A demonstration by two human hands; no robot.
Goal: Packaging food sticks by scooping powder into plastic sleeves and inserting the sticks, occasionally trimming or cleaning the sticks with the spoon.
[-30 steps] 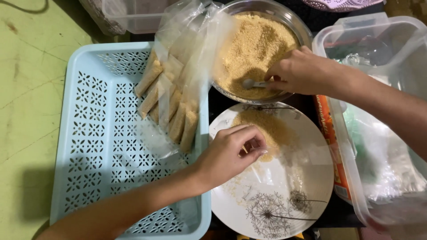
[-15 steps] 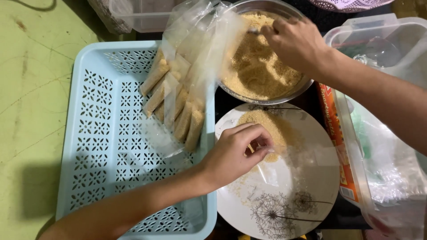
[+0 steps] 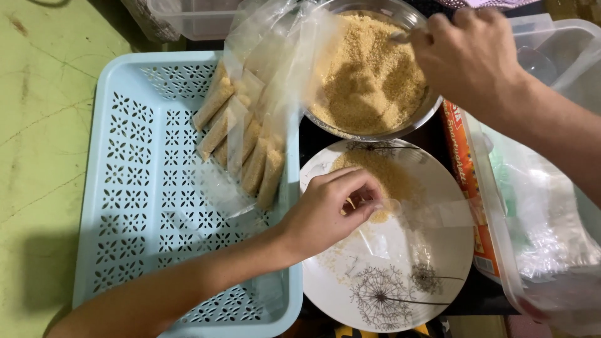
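My left hand (image 3: 332,209) rests over a white plate (image 3: 400,294) with a dandelion print and pinches the mouth of a narrow clear plastic bag (image 3: 432,214) lying across it. A small heap of tan crumbs (image 3: 382,175) sits on the plate beside my fingers. My right hand (image 3: 469,56) is above the far rim of a glass bowl (image 3: 369,75) full of the same crumbs and grips a spoon handle (image 3: 407,34); the spoon's bowl is hidden.
A light blue perforated tray (image 3: 156,206) on the left holds several slim filled bags (image 3: 244,144). Clear plastic boxes (image 3: 551,238) with bags inside stand at the right. An orange packet (image 3: 466,169) lies between plate and box. The floor (image 3: 37,125) is green.
My right hand has risen from the middle of the bowl to its far rim with the spoon. My left hand has stayed on the bag over the plate.
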